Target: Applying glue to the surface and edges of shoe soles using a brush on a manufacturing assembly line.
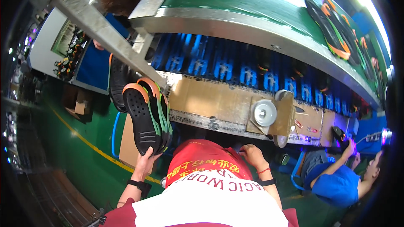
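Observation:
Black shoe soles point(143, 117) with orange toe ends and green side trim stand stacked face to face, pointing away from me. My left hand point(145, 162) is closed around their near end, thumb on the front sole's face. Just behind them, partly covered, is another black sole point(118, 82); what supports it does not show. My right hand point(253, 156) is at the right side of my red apron point(202, 155), apart from the soles. Its fingers are curled in against the apron's edge, and whatever they may hold is hidden.
A cardboard-covered ledge point(214, 101) with a white round dish point(265, 112) runs ahead. Above it, a green conveyor point(235, 0) carries more soles point(332, 29). A metal post point(105, 29) slants close by the held soles. A co-worker in blue point(336, 185) sits at right.

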Available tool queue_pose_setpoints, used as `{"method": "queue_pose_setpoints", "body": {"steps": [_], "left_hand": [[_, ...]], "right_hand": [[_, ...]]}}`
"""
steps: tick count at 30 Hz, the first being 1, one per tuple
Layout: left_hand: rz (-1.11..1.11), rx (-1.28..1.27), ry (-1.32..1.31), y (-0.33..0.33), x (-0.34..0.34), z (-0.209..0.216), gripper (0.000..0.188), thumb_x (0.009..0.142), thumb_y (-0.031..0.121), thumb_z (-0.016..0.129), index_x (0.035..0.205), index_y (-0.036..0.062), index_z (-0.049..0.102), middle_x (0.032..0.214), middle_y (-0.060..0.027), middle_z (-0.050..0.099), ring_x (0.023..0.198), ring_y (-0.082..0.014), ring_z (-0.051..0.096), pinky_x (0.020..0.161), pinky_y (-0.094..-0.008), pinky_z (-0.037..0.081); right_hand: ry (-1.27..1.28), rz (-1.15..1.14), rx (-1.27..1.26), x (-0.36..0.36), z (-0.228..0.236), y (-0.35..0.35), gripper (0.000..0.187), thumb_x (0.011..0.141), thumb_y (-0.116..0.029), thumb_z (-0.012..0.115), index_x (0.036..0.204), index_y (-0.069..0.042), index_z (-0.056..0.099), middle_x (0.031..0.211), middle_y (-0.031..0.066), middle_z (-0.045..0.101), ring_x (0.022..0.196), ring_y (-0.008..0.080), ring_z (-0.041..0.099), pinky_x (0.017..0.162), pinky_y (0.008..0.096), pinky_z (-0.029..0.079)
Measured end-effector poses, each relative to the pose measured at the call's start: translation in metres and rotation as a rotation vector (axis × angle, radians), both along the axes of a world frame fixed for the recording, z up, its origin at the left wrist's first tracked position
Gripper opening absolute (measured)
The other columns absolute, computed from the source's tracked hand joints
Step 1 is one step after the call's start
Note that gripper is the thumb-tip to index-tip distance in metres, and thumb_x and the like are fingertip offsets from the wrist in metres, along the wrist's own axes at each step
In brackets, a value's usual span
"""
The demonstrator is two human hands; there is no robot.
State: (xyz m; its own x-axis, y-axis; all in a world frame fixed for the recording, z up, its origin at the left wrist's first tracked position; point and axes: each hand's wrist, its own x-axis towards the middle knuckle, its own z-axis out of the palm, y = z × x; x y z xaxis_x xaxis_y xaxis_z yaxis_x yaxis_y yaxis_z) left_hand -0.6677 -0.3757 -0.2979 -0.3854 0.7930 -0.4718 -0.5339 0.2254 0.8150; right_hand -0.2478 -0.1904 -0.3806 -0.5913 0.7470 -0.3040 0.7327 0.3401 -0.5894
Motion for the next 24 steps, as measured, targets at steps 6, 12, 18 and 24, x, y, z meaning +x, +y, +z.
{"method": "queue_pose_setpoints", "body": {"steps": [6,12,18,24], "left_hand": [[-0.147,-0.047,-0.158,0.056,0.064,-0.012,0.057,0.093,0.022,0.065,0.141,0.0047,0.040,0.141,-0.0151,0.046,0.129,-0.0348,0.047,0.105,-0.0570,0.040],[-0.343,-0.021,-0.237,0.141,0.118,-0.043,0.049,0.095,0.012,0.061,0.139,0.0038,0.041,0.137,-0.0141,0.049,0.127,-0.0314,0.050,0.105,-0.0541,0.043],[-0.418,0.014,-0.247,0.183,0.147,-0.082,0.046,0.094,0.010,0.063,0.135,0.0037,0.045,0.133,-0.0133,0.053,0.123,-0.0293,0.053,0.103,-0.0521,0.046],[-0.435,-0.072,-0.210,0.193,0.150,-0.097,0.048,0.092,0.010,0.066,0.135,0.0054,0.043,0.133,-0.0132,0.052,0.122,-0.0287,0.053,0.103,-0.0514,0.046]], "right_hand": [[-0.035,-0.094,-0.011,0.055,-0.009,-0.014,0.018,0.083,-0.022,0.069,0.091,-0.007,0.070,0.086,0.0130,0.065,0.086,0.0334,0.063,0.074,0.0425,0.052],[0.151,-0.272,0.102,0.089,-0.002,-0.026,0.011,0.085,-0.016,0.067,0.087,-0.006,0.069,0.083,0.0115,0.066,0.080,0.0320,0.065,0.070,0.0416,0.052],[0.252,-0.581,0.299,0.120,0.019,-0.019,0.011,0.089,-0.011,0.065,0.085,-0.002,0.069,0.067,0.0099,0.063,0.056,0.0209,0.061,0.054,0.0311,0.047],[0.376,-0.982,0.505,0.139,0.008,0.028,0.011,0.088,-0.011,0.066,0.085,0.000,0.064,0.072,0.0117,0.059,0.063,0.0265,0.058,0.059,0.0362,0.044]]}}
